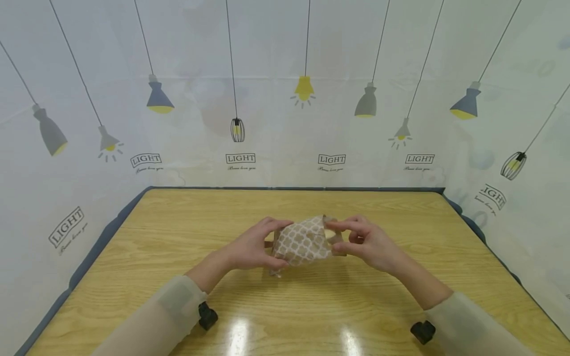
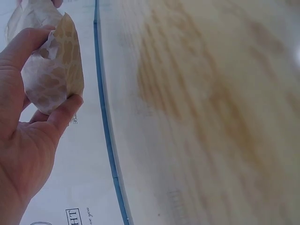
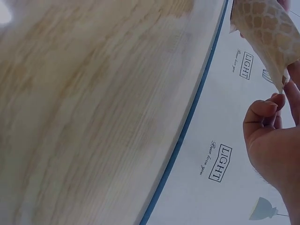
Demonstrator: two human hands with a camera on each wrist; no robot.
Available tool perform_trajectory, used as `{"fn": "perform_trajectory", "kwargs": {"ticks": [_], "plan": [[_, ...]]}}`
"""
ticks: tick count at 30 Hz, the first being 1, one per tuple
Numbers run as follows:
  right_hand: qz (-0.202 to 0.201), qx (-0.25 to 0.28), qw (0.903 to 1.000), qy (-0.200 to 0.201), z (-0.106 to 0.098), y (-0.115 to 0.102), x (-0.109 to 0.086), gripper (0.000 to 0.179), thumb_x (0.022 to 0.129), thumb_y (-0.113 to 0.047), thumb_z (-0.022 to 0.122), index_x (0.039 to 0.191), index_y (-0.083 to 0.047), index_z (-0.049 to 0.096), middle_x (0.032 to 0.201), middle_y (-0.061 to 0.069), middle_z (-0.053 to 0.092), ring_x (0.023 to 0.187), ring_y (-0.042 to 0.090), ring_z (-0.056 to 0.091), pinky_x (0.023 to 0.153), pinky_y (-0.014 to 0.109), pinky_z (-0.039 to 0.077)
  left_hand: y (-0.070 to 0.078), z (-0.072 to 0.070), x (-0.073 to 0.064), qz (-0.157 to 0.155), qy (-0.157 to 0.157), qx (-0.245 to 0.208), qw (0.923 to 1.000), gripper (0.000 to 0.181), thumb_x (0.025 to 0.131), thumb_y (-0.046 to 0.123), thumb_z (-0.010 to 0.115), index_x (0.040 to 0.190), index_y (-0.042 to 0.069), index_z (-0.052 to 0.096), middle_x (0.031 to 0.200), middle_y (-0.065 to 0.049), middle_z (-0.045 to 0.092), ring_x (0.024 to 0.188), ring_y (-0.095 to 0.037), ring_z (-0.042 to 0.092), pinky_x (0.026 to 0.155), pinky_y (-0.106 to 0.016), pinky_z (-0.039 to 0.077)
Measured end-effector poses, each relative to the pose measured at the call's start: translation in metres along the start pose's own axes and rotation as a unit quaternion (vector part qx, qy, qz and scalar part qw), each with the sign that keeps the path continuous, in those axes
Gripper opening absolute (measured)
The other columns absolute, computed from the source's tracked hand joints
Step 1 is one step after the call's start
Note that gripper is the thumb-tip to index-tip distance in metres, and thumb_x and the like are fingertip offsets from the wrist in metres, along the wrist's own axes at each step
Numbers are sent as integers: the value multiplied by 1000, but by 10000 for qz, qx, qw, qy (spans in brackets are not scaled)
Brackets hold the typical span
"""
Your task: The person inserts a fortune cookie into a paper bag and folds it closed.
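A small tan paper bag (image 1: 300, 242) with a white lattice pattern lies on its side between both hands, its paper creased. The left hand (image 1: 251, 248) grips its left end, thumb at the near side and fingers at the far side. At the right end, the right hand (image 1: 371, 245) pinches the paper's edge, where the mouth gapes and something pale shows inside. What the pale thing is, I cannot tell. In the left wrist view the left fingers curl round the bag (image 2: 47, 82). The right wrist view has the bag (image 3: 267, 30) tapering toward the right fingertips.
Both hands are above a wood-grain table (image 1: 187, 212) with a dark blue edge. A pale cloth (image 1: 271, 44) printed with lamps and the word LIGHT hangs around its back and sides. Small black devices (image 1: 207, 316) sit at the sleeve cuffs.
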State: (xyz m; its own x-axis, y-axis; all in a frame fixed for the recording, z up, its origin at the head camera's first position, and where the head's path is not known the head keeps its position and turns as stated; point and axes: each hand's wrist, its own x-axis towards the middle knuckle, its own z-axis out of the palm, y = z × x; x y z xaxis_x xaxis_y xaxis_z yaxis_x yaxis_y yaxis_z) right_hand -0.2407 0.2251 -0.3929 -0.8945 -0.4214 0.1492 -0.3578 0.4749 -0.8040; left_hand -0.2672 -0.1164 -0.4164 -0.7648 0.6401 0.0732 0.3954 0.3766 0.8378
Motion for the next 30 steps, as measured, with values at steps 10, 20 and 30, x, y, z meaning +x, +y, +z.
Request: {"fn": "perform_trajectory", "kwargs": {"ticks": [10,20,30], "plan": [[-62,88,9999,58,4,1,1,47,96,-16,85,143,-14,74,121,15,54,81,14,47,63,20,48,3,2,0,-69,7,-62,10000,100,83,8,95,168,18,44,145,-11,49,142,-33,51,121,-46,56],[-65,15,10000,28,7,-1,4,46,99,-15,83,143,-9,73,119,14,51,86,19,46,65,22,47,4,4,0,-64,7,-110,9999,99,84,9,94,168,17,44,146,-12,48,142,-34,52,120,-45,58],[31,215,9986,491,2,-5,-1,54,105,-23,76,158,-24,61,137,18,60,78,13,59,58,24,50,2,3,1,-63,385,-138,9991,96,84,11,95,166,17,45,153,-10,47,142,-34,49,116,-42,60]]}}
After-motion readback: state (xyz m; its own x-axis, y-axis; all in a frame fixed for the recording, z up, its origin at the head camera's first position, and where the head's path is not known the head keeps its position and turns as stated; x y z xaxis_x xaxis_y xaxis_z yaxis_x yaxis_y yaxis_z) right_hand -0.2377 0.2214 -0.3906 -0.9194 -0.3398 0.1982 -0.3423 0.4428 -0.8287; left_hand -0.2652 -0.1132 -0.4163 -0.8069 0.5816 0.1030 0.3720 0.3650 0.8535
